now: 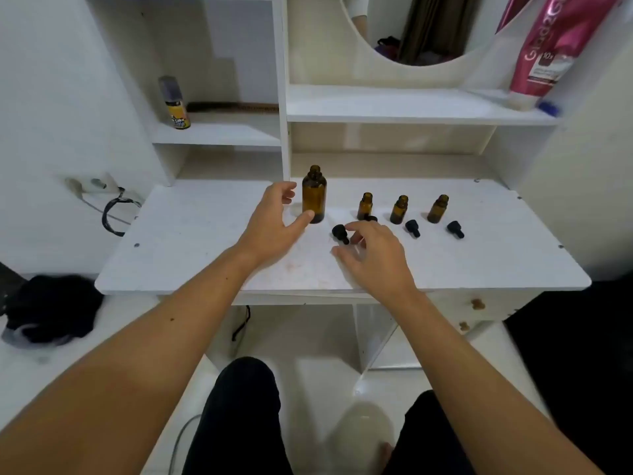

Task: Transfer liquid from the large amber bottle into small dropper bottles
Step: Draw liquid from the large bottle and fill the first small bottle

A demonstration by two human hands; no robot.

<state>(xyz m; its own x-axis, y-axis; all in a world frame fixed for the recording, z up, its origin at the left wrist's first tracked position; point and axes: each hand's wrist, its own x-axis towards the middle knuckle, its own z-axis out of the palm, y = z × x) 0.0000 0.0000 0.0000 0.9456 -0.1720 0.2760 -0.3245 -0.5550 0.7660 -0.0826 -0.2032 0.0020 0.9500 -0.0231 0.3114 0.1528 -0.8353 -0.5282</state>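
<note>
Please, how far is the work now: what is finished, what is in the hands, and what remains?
Done: the large amber bottle and three small dropper bottles stand uncapped, black dropper caps lying before them. In hand: nothing; the left hand reaches the large bottle, the right hand hovers open. Left: all pouring and recapping.

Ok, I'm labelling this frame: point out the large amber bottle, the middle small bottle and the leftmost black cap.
large amber bottle (314, 200): head view, mid-body.
middle small bottle (398, 211): head view, glass body.
leftmost black cap (339, 232): head view, wide end.
</note>
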